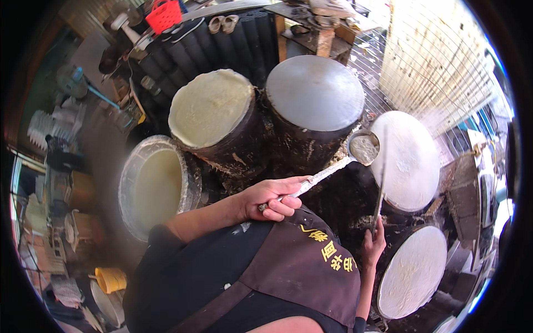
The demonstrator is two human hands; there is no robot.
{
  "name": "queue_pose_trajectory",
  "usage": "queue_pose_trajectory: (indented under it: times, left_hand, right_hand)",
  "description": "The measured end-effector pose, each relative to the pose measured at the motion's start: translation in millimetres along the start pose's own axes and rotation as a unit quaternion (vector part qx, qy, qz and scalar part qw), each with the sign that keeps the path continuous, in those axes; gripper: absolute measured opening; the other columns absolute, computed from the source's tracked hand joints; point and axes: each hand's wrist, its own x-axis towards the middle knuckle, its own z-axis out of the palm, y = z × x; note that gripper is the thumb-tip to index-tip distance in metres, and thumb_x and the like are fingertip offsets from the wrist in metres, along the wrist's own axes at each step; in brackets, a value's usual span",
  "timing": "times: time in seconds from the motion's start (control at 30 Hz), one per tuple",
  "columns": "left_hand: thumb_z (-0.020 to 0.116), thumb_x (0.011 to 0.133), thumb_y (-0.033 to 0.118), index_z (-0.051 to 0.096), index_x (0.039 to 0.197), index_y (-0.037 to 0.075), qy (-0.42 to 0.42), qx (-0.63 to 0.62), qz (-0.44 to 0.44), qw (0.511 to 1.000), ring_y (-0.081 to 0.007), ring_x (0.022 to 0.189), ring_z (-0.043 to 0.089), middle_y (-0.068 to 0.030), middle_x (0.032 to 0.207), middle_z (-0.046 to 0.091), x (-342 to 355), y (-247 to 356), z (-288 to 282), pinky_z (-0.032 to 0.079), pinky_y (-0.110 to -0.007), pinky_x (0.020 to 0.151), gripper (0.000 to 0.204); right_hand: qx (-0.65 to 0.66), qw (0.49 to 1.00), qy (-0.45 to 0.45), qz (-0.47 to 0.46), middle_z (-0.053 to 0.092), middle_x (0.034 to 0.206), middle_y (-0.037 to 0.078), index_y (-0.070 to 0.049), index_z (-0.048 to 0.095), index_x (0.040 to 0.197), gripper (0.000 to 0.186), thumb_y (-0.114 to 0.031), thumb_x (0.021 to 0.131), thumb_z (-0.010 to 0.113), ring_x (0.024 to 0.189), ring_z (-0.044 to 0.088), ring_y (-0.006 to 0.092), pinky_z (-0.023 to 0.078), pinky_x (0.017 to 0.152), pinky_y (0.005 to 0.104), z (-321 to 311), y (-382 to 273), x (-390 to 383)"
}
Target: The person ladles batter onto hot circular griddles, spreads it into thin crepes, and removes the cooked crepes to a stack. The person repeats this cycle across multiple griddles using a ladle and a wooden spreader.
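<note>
My left hand (275,200) is closed around the pale, batter-crusted handle of a ladle (325,174). Its round cup holds whitish batter (365,150) near the left edge of the right-hand round griddle (413,166), which is coated white. My right hand (373,244) grips a long, thin spatula (380,202), its narrow blade crossing in front of that griddle's left side. Nearer me on the right, another griddle (413,275) carries a white, wrinkled sheet of batter. At the back stand a bare grey griddle (315,91) and one covered by a yellowish sheet (211,108).
A large bucket (126,191) of pale liquid batter stands to the left. Dark drums (302,147) support the griddles. A wire grid (369,64) and stained panel (438,61) lie at the back right. A red basket (164,15) and yellow container (111,279) are on the left.
</note>
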Motion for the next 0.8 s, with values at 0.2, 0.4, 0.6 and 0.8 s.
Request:
queue_pose_trajectory:
  times: [0.2,0.4,0.6,0.8]
  left_hand:
    - [0.035,0.105,0.019,0.026,0.147,0.026,0.0,0.012,0.064,0.998,-0.0023,0.046,0.033,0.0004,0.07,0.039,-63,0,-26,0.031,-0.016,0.035,0.044]
    - [0.046,0.102,0.021,0.025,0.148,0.028,0.027,0.057,0.144,0.987,-0.0017,0.045,0.032,0.0025,0.068,0.037,-135,0,-52,0.03,-0.016,0.034,0.051]
    - [0.058,0.096,0.031,0.022,0.147,0.025,0.085,0.159,0.292,0.939,0.0,0.044,0.036,0.0065,0.065,0.037,-218,-10,-85,0.034,-0.017,0.034,0.063]
    - [0.05,0.099,0.04,0.014,0.152,0.024,0.201,0.16,0.392,0.883,-0.0029,0.043,0.035,0.004,0.064,0.037,-306,-24,-117,0.034,-0.019,0.034,0.066]
  right_hand:
    - [0.193,0.981,-0.018,-0.024,0.056,0.074,0.0,-0.004,0.047,0.139,0.056,0.004,0.084,0.056,0.057,0.047,0.0051,0.04,0.052,0.02,44,-88,-4]
    - [0.024,0.927,-0.141,-0.346,0.062,0.084,0.013,-0.002,0.054,0.131,0.053,0.005,0.079,0.063,0.069,0.062,0.0214,0.05,0.062,0.0307,118,-215,-8]
    - [-0.066,0.775,-0.32,-0.541,0.054,0.081,0.008,-0.007,0.052,0.129,0.056,-0.003,0.075,0.065,0.063,0.061,0.0249,0.051,0.051,0.0358,206,-355,-54]
    - [0.038,0.668,-0.454,-0.589,0.059,0.082,0.011,-0.003,0.058,0.11,0.033,-0.015,0.081,0.068,0.071,0.064,0.0268,0.053,0.059,0.037,284,-424,-102]
